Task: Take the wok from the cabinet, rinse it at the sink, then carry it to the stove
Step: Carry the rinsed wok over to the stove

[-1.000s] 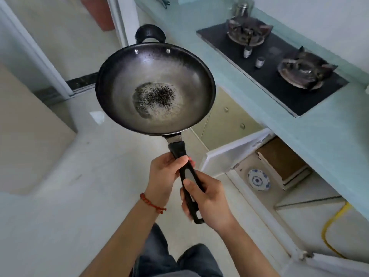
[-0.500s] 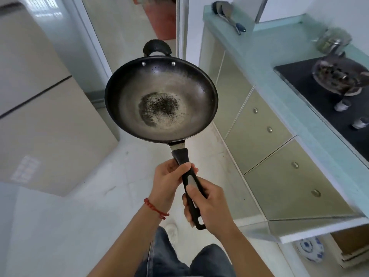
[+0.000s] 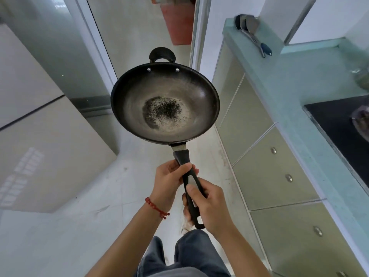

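I hold a dark wok (image 3: 165,102) level over the floor in the middle of the view; its worn bottom shows a black speckled patch. Its long black handle (image 3: 189,184) points toward me. My left hand (image 3: 169,180), with a red bead bracelet at the wrist, grips the handle near the bowl. My right hand (image 3: 207,206) grips the handle's lower end. A small black loop handle sits on the wok's far rim. The black stove top (image 3: 343,132) lies at the right edge, on the pale green counter (image 3: 289,92). No sink is in view.
Beige cabinet doors with round knobs (image 3: 275,172) run under the counter on the right. A ladle and spatula (image 3: 253,35) lie at the counter's far end. A large pale appliance (image 3: 40,136) stands on the left. A doorway with a sliding-door frame opens ahead.
The view has swung left along the counter: the stove slid to the right edge and the open cabinet with the patterned plate left the frame. Both hands keep the same grip on the wok.
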A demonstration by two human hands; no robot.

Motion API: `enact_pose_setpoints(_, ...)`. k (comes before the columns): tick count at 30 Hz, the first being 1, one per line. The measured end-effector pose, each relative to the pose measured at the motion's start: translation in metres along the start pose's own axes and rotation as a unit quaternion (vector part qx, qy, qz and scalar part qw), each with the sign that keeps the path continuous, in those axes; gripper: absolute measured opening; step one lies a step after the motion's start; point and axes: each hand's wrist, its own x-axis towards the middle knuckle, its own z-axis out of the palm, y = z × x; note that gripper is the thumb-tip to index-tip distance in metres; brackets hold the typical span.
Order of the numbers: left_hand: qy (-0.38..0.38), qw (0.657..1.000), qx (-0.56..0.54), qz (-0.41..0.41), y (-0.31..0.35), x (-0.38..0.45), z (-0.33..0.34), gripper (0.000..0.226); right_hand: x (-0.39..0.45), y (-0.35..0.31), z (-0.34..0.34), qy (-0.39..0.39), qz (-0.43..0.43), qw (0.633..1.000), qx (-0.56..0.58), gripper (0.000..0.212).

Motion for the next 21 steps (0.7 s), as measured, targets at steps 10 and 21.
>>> enact_pose_setpoints(10,-0.002,1.000,0.012,0.006,0.059,0.116,0.064,0.013,0.121,-0.051,-0.065,-0.001,-0.008,1.000,0.022,0.022)
enact_pose_setpoints(21,-0.112,0.992,0.045,-0.025,0.115,0.262,0.101,0.012,0.250,-0.084,-0.091,0.127,-0.009,0.991,0.046,0.020)
